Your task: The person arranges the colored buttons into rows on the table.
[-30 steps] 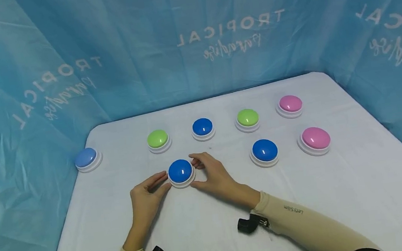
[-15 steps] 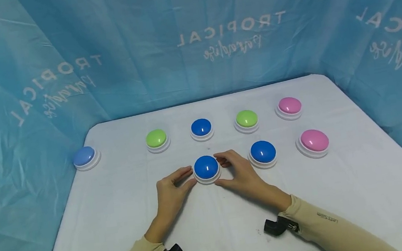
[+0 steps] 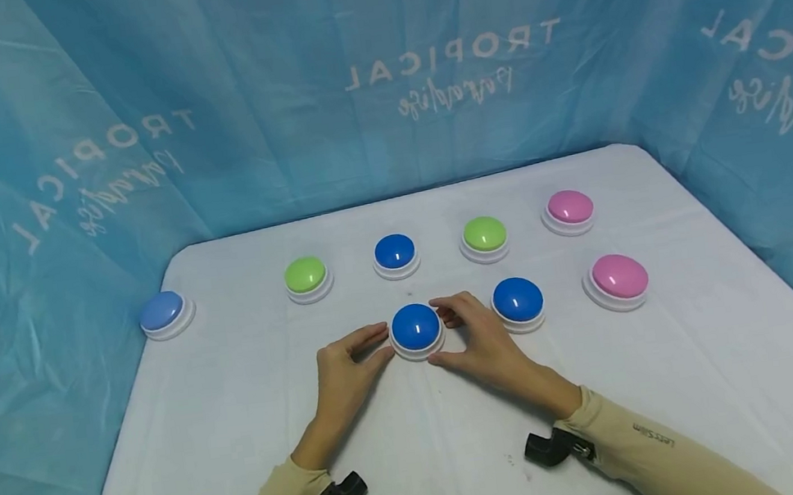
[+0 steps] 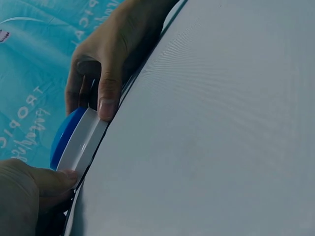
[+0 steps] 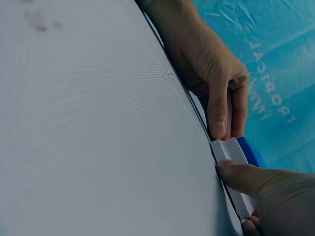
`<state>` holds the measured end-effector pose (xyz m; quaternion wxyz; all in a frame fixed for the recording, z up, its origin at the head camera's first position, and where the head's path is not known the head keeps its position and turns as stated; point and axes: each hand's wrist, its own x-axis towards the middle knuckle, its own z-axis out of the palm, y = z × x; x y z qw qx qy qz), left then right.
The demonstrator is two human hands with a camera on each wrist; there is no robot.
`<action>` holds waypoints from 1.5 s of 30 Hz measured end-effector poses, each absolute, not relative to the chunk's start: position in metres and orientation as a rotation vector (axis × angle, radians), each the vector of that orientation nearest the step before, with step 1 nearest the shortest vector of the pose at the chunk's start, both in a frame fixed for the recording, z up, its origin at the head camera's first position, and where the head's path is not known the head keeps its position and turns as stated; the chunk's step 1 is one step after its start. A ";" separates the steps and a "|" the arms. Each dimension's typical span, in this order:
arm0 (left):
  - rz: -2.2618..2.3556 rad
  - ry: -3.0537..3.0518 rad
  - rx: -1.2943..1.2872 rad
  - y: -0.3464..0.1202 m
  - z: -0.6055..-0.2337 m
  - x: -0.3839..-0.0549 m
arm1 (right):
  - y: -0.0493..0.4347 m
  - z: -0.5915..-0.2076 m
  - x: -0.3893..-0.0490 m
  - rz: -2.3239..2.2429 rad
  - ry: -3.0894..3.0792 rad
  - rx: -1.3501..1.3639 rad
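Observation:
A blue dome push button with a round white base lies on the white table between my hands. My left hand holds the base from the left, thumb at the near side and fingers farther back. From the right, my right hand grips the same base with thumb and fingers. Up close in the left wrist view, the left thumb lies against the white rim of the base. The right thumb presses that rim in the right wrist view. Some fingertips are hidden behind the button.
Another blue button stands just right of my right hand, with a pink one beyond it. Along the back are a green button, a blue, a green and a pink. A lighter blue one sits at the left edge.
Both hands and the blue button between them have moved right across the table, mostly in the first half second, then only slightly. The other buttons have stayed in place.

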<state>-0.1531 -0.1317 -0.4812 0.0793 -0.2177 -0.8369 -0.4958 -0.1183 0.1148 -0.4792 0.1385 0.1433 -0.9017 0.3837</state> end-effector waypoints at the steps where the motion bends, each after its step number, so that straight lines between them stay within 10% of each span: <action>1: -1.493 -2.509 -0.652 -0.131 -0.481 -0.153 | 0.116 -0.479 -0.118 1.108 -2.609 0.410; 22: -1.443 -2.385 -0.768 -0.153 -0.485 -0.165 | 0.044 -0.479 -0.109 1.004 -2.085 0.854; 45: -1.153 -2.369 0.219 -0.317 -0.477 -0.184 | -0.107 -0.487 -0.159 0.756 -2.626 0.967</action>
